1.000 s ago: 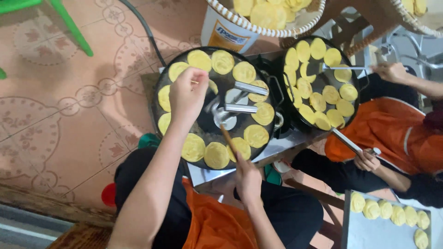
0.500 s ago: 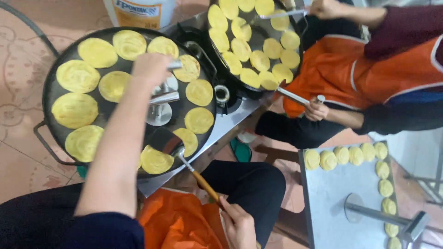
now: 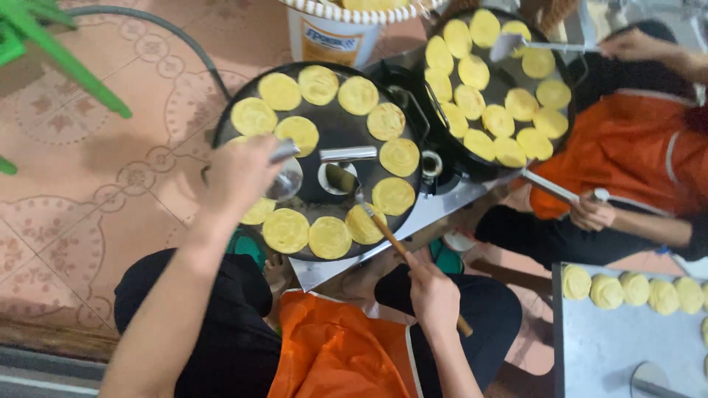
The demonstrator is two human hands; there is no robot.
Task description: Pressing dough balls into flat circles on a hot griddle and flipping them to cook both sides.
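A wooden-handled spatula point(image 3: 391, 239) is gripped by the right hand point(image 3: 434, 295); a metal press point(image 3: 284, 173) is clasped by the left hand point(image 3: 240, 177). The black griddle point(image 3: 332, 129) is ringed with yellow flatbreads point(image 3: 328, 237) (mostly pale, so much cooking seemingly remains).

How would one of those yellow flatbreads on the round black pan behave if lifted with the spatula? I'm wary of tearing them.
The flatbreads look thin and flat, so probably light and floppy. The spatula in the right hand looks narrower than one, so its edges may droop.
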